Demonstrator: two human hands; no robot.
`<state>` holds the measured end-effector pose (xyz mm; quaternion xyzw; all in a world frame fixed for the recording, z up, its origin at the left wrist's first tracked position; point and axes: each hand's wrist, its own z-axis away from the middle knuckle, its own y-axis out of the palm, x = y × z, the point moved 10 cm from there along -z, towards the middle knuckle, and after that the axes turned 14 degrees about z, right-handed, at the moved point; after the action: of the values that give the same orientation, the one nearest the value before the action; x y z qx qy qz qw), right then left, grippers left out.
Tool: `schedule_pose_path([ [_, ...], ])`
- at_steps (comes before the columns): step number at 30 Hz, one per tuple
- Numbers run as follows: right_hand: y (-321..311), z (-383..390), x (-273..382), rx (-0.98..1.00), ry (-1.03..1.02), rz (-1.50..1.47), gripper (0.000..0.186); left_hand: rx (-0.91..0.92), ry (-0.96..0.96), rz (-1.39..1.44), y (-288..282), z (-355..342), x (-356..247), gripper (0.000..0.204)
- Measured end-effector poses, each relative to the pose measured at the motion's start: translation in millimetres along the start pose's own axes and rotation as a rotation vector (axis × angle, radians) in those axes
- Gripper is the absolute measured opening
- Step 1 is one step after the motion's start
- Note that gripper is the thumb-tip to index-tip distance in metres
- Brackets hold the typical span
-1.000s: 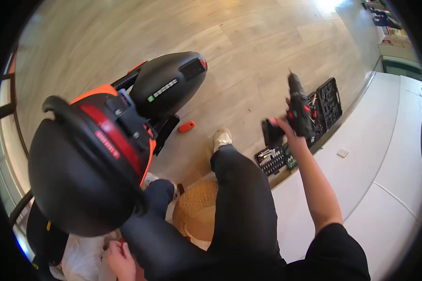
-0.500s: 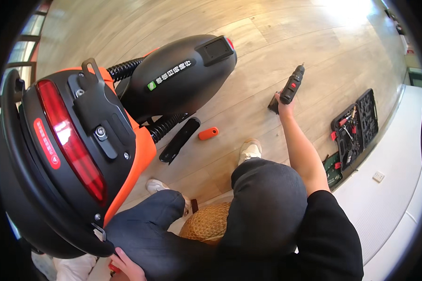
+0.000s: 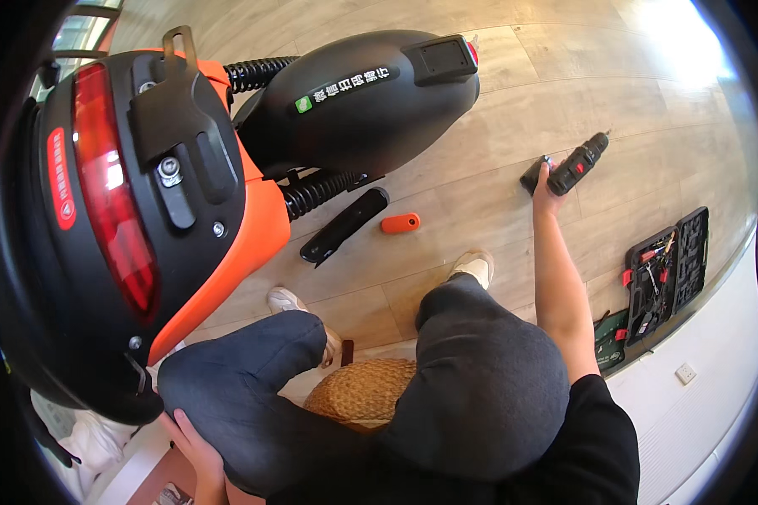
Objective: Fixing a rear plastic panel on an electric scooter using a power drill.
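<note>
Out over the floor on the right, my right hand [image 3: 549, 195] is closed around the handle of a black cordless drill [image 3: 579, 165]. Its bit points up and to the right. My left hand [image 3: 196, 448] is low on the left, beside my thigh and just under the scooter's tail, with its visible fingers stretched out and nothing seen in them. A black and orange scooter [image 3: 261, 273] fills the left side, showing its long red tail light [image 3: 114, 189], bolted metal bracket [image 3: 173, 126] and black rear fender [image 3: 354, 105].
On the wooden floor lie a long black cover [image 3: 345, 225] and a small orange piece [image 3: 400, 223]. An open tool case [image 3: 653, 282] stands along the white wall at right, near a socket [image 3: 686, 373]. A woven seat [image 3: 358, 391] shows between my legs.
The view has shifted, and the scooter sits further left and higher. My right hand has moved right with the drill, which is tilted more. A red thing by my left hand no longer shows.
</note>
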<state>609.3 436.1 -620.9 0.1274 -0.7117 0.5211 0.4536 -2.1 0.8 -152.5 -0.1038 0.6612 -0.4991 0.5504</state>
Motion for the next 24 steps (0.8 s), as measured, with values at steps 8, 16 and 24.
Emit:
schedule_pose_path([
  [8, -1.1, -0.4, -24.4, 0.034, -0.002, -0.004, 0.063, 0.019, 0.089, -0.069, -11.3, 8.7, -3.3, 0.057],
  [16, -22.4, 4.8, 0.6, 0.093, -0.034, 0.217, 0.079, -0.079, -0.027, 0.423, -29.5, -0.1, 48.3, 0.066],
  [24, -72.3, 109.8, 13.7, 0.045, 0.116, 0.314, 0.063, -0.210, -0.217, 0.464, -50.9, -7.1, 80.4, 0.063],
])
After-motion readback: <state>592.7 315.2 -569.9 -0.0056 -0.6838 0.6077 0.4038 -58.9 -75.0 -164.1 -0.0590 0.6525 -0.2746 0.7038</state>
